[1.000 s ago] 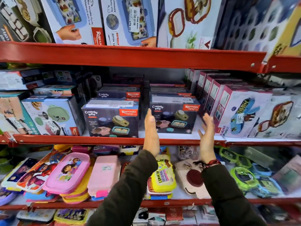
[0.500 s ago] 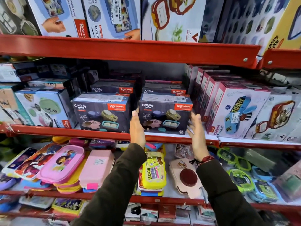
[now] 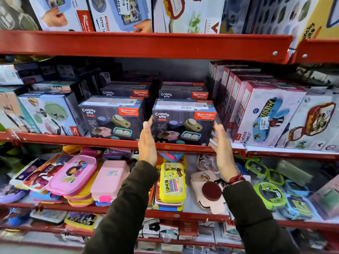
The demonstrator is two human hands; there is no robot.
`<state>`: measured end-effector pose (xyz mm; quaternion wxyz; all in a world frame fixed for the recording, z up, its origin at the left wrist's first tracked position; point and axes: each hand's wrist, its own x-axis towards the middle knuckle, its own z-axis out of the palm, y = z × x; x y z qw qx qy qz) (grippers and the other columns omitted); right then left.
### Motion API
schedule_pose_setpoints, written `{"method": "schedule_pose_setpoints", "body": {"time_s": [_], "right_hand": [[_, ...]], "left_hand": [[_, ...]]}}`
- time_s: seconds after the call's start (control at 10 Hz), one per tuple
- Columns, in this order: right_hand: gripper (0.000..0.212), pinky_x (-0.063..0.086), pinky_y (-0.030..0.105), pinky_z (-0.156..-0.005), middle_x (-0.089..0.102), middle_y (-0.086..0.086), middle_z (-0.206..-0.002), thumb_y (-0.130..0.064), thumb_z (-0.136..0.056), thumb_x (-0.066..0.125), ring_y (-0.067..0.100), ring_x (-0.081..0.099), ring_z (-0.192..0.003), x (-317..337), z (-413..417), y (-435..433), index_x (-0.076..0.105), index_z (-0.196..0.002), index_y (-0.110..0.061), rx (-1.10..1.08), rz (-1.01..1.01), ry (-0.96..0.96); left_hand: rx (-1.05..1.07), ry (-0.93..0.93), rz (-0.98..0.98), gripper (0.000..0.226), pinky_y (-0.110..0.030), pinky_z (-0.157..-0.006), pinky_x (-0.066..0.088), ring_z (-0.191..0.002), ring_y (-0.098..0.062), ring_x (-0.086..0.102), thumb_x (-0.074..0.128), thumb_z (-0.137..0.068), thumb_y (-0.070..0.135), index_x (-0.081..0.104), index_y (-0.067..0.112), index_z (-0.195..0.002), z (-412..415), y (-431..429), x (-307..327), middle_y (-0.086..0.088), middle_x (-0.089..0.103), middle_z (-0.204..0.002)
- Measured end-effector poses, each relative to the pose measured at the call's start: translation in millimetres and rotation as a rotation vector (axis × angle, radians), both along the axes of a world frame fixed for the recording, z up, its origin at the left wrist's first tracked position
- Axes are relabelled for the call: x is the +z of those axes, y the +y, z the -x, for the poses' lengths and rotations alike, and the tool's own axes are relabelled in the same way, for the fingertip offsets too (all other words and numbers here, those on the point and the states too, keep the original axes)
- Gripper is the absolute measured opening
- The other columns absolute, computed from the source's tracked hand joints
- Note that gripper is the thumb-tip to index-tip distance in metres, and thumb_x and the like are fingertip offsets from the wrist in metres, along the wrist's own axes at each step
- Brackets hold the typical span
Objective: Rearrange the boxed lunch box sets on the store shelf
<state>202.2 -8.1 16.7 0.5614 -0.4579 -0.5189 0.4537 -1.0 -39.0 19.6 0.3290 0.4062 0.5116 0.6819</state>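
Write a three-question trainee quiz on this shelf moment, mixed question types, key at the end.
1. True or false: the left hand and the right hand flank the same Crunchy Bite box on the middle shelf.
2. Which loose item lies directly below that box, on the lower shelf? A) the pink lunch box B) the yellow lunch box C) the green-rimmed containers
3. Fill in: the brand name on the box's red label reads ____.

Key: 1 true; 2 B; 3 Rishabh.
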Motion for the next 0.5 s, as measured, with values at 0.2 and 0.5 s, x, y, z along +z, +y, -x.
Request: {"method": "schedule_pose_setpoints", "body": {"time_s": [0.2,0.5], "right_hand": [[0.08,0.034,0.048,-0.123,0.045,-0.009,-0.16,-0.084,-0.081,0.034,0.013,0.043,-0.146,3.3,0.8,-4.2,0.043,-0.15,-0.044,-0.005,0.011,-0.044],[0.075,0.026,0.045,-0.127,0.043,-0.013,-0.159,-0.075,-0.086,0.035,0.006,0.037,-0.148,4.8,1.2,-10.7,0.044,-0.151,-0.037,-0.095,-0.106,-0.024]], "left_hand": [[-0.033,0.012,-0.016,0.061,-0.042,-0.124,0.035,-0.14,-0.013,0.052,0.019,-0.105,0.056,0.048,0.028,-0.152,0.4,-0.3,1.0,0.004,0.058,-0.147],[0.121,0.192,-0.063,0.061,-0.04,-0.129,0.02,-0.145,-0.003,0.028,0.026,-0.104,0.057,0.028,0.03,-0.158,-16.5,-14.5,-0.9,0.002,0.028,-0.165]]}}
